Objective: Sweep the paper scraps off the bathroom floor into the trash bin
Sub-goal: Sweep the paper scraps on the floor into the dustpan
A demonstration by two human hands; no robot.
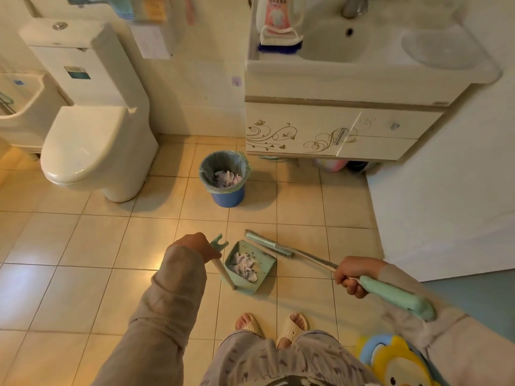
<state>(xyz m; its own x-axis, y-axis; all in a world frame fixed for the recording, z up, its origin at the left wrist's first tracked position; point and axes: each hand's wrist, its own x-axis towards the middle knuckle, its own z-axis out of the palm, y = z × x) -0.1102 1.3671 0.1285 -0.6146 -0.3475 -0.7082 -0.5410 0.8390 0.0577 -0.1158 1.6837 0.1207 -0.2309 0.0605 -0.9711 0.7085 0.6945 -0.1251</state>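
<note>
Paper scraps (245,267): one crumpled clump in the dustpan (268,264), lower centre of the frame, with the pan on the tile floor (83,246). Your left hand (195,245) grips the dustpan's upright handle. Your right hand (352,275), lower right, is curled round the broom (278,247) handle. The bristle head lies just beside the pan's upper right edge; can't tell if it touches. A second clump (227,178) sits in the lined trash bin (227,195), centre frame, above the pan and apart from it. No loose scraps visible on the tiles, so sweeping looks done. Left to do: tip the pan into the bin. Count: one dustpan, one broom, one bin, two paper clumps.
</note>
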